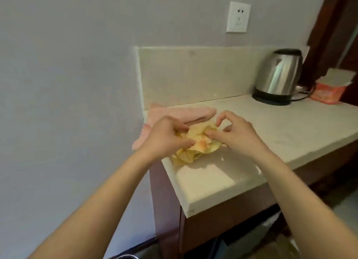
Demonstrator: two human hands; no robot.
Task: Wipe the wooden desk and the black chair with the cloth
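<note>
Together, the left hand (164,136) and right hand (240,134) pinch a crumpled yellow cloth (195,141) at the desk's (271,129) left edge; what looks like a pink towel (184,112) lies just behind it.

Crumpled soft yellow cloth (195,142) lies on smooth pale stone counter (271,131) near glossy steel kettle (279,76).

I can read no text, brand or number from here. The orange-pink tissue pack (327,93) just right of the shiny steel electric kettle (279,76) shows only blurred markings.
</note>
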